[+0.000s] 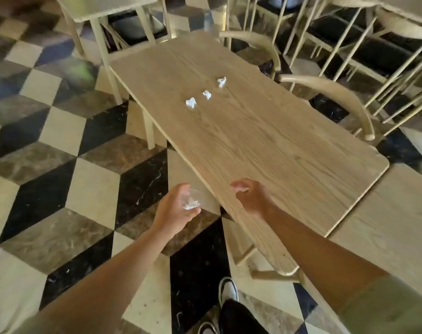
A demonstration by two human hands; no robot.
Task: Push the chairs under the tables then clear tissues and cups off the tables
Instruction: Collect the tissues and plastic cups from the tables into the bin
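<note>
A long wooden table (272, 145) runs from near right to far centre. Three crumpled white tissues lie on its far half: one (190, 102), one (207, 94) and one (221, 81). My left hand (174, 209) grips a clear plastic cup (195, 200) with a crumpled tissue inside, held over the floor just left of the table's edge. My right hand (249, 196) hovers over the table's near edge with fingers loosely curled, holding nothing.
A wooden armchair (337, 97) stands tucked at the table's right side, with more chairs (349, 32) behind it. Another table (104, 8) stands at the far left, a further one (398, 213) adjoins at right. The floor is checkered tile (60, 165). My shoes (227, 292) show below.
</note>
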